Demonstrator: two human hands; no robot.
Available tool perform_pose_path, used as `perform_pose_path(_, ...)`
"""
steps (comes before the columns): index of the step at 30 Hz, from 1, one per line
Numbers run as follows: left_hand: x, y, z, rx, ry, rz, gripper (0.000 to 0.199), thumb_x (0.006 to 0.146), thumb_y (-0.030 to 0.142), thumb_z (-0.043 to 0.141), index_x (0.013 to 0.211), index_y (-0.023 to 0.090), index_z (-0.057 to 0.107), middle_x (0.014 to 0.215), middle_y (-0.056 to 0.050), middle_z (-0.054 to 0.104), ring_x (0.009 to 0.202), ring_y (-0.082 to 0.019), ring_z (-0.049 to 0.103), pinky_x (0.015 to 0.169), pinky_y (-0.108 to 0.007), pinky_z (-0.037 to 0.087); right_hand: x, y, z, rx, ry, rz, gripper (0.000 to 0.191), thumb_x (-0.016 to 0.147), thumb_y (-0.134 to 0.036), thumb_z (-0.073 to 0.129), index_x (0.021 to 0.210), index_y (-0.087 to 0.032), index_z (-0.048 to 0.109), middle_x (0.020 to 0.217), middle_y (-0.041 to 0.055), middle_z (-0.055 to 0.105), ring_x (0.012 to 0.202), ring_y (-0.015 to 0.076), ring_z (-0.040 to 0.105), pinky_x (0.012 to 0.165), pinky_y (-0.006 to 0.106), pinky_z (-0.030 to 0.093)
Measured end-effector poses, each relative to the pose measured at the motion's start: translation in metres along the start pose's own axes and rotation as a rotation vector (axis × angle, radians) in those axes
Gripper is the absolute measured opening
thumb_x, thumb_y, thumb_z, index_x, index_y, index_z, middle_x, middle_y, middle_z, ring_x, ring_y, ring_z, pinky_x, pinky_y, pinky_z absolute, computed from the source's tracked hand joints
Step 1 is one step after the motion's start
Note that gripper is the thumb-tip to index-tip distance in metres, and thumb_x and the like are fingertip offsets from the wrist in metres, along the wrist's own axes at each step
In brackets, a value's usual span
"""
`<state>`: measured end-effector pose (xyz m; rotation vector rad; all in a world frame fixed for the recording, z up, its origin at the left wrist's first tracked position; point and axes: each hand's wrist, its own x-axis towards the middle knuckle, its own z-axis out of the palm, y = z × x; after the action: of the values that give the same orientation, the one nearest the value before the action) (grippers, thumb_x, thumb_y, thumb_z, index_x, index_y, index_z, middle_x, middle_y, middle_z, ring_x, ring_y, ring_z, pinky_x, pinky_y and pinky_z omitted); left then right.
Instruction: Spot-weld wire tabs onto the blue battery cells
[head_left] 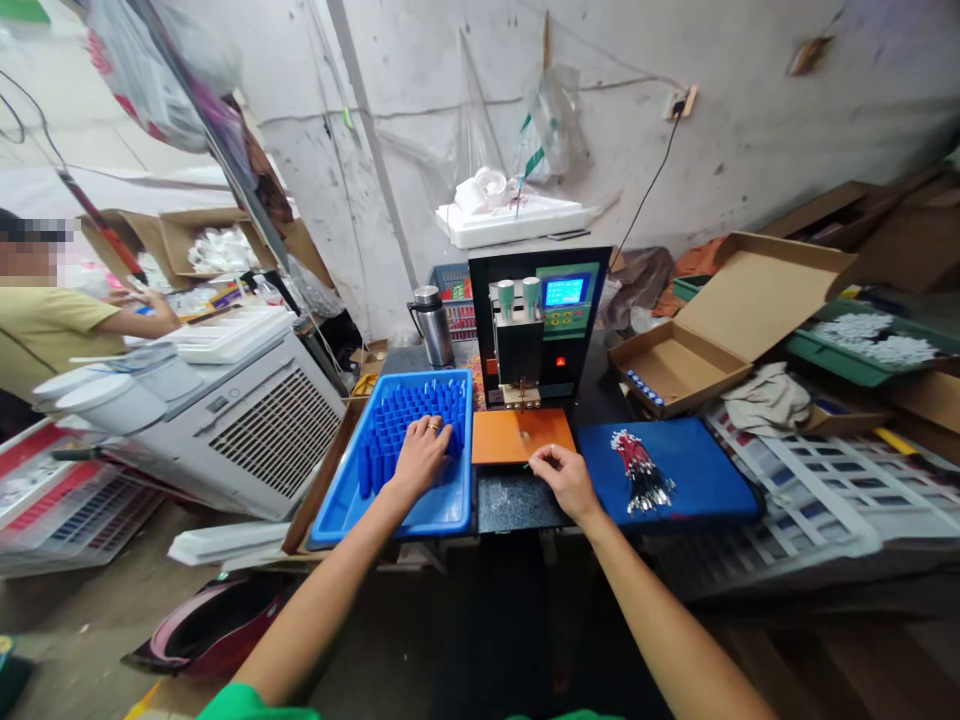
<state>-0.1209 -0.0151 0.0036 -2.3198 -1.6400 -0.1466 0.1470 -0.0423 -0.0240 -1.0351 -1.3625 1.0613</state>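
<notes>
The left hand is on the blue tubes standing in the blue tray, but I can't tell if its fingers hold one. The right hand has its fingers pinched close together at the front edge of the orange plate, and anything between them is too small to tell. Red and black wires lie on the blue mat.

The left hand hides some blue cylinders; the right hand pinches an item too small to tell; a co-worker is cropped left.
</notes>
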Motion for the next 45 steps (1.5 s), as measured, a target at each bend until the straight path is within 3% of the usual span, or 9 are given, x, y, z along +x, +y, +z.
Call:
perform_pose_path(6, -0.015, 0.001, 0.006, -0.23, -0.044, 0.031, 0.013, 0.086, 0.02, 0.059, 0.098, 0.019, 0.064, 0.083, -0.007, 0.068, 0.083, -0.025, 0.06, 0.075, -0.036, 0.042, 0.0, 0.004, -0.007, 0.024, 0.051, 0.01, 0.023, 0.075, -0.04, 0.065, 0.067, -0.019, 0.061, 0.063, 0.0002, 0.059, 0.062, 0.016, 0.054, 0.062, 0.028, 0.042)
perform_pose_path(9, -0.016, 0.003, -0.005, -0.298, 0.103, -0.029, 0.018, 0.088, 0.025, 0.059, 0.104, 0.019, 0.065, 0.089, -0.008, 0.071, 0.085, -0.023, 0.061, 0.076, -0.035, 0.043, 0.001, 0.005, -0.012, 0.04, 0.067, 0.017, 0.024, 0.076, -0.04, 0.065, 0.067, -0.019, 0.061, 0.063, 0.0005, 0.059, 0.062, 0.0161, 0.054, 0.062, 0.028, 0.043)
perform_pose_path(13, 0.001, 0.018, -0.028, -0.401, 0.298, -0.106, 0.024, 0.089, 0.032, 0.06, 0.111, 0.022, 0.065, 0.099, -0.007, 0.074, 0.098, -0.026, 0.062, 0.088, -0.039, 0.042, 0.004, 0.002, -0.016, 0.058, 0.096, 0.017, 0.024, 0.075, -0.04, 0.065, 0.066, -0.019, 0.06, 0.063, 0.0005, 0.059, 0.062, 0.0162, 0.055, 0.063, 0.028, 0.043)
perform_pose_path(16, 0.023, 0.04, -0.029, -0.674, 0.282, -0.165, 0.031, 0.086, 0.035, 0.063, 0.114, 0.022, 0.063, 0.1, -0.005, 0.074, 0.092, -0.023, 0.064, 0.085, -0.037, 0.046, 0.008, 0.0, -0.016, 0.084, 0.132, 0.024, 0.024, 0.076, -0.042, 0.063, 0.068, -0.02, 0.059, 0.064, 0.0004, 0.059, 0.062, 0.0163, 0.055, 0.064, 0.029, 0.044)
perform_pose_path(20, 0.05, 0.073, -0.005, -1.059, 0.167, -0.217, 0.033, 0.081, 0.036, 0.065, 0.109, 0.02, 0.061, 0.09, -0.003, 0.073, 0.075, -0.018, 0.066, 0.07, -0.029, 0.049, 0.016, 0.0, -0.016, 0.11, 0.192, 0.031, 0.025, 0.076, -0.044, 0.062, 0.07, -0.02, 0.059, 0.062, -0.0003, 0.057, 0.06, 0.0156, 0.054, 0.063, 0.028, 0.044)
perform_pose_path(24, 0.073, 0.094, 0.012, -1.126, 0.139, -0.237, 0.026, 0.075, 0.034, 0.068, 0.093, 0.017, 0.065, 0.078, -0.003, 0.071, 0.069, -0.018, 0.064, 0.066, -0.029, 0.049, 0.026, 0.001, -0.019, 0.11, 0.238, 0.032, 0.025, 0.076, -0.044, 0.062, 0.07, -0.02, 0.059, 0.061, -0.0008, 0.057, 0.058, 0.015, 0.053, 0.059, 0.027, 0.044)
perform_pose_path(30, 0.086, 0.101, 0.015, -1.216, 0.085, -0.223, 0.019, 0.075, 0.035, 0.063, 0.08, 0.017, 0.063, 0.068, -0.001, 0.068, 0.063, -0.017, 0.062, 0.062, -0.028, 0.047, 0.046, 0.003, -0.019, 0.151, 0.24, 0.07, 0.025, 0.073, -0.044, 0.064, 0.07, -0.02, 0.058, 0.063, 0.0004, 0.06, 0.061, 0.0161, 0.058, 0.059, 0.027, 0.047)
perform_pose_path(37, 0.08, 0.099, 0.017, -1.022, 0.193, -0.177, 0.022, 0.08, 0.036, 0.058, 0.089, 0.017, 0.065, 0.075, -0.002, 0.068, 0.074, -0.019, 0.062, 0.069, -0.03, 0.047, 0.061, 0.015, -0.003, 0.286, 0.156, 0.165, 0.027, 0.07, -0.043, 0.07, 0.072, -0.019, 0.058, 0.067, 0.0026, 0.066, 0.067, 0.0195, 0.068, 0.059, 0.028, 0.053)
perform_pose_path(45, 0.081, 0.102, 0.035, -1.189, 0.115, -0.212, 0.034, 0.081, 0.037, 0.063, 0.108, 0.017, 0.062, 0.086, -0.003, 0.071, 0.074, -0.018, 0.064, 0.07, -0.029, 0.05, 0.061, 0.025, -0.003, 0.272, 0.191, 0.141, 0.025, 0.072, -0.043, 0.068, 0.072, -0.019, 0.06, 0.068, 0.0029, 0.067, 0.066, 0.0186, 0.067, 0.068, 0.031, 0.057)
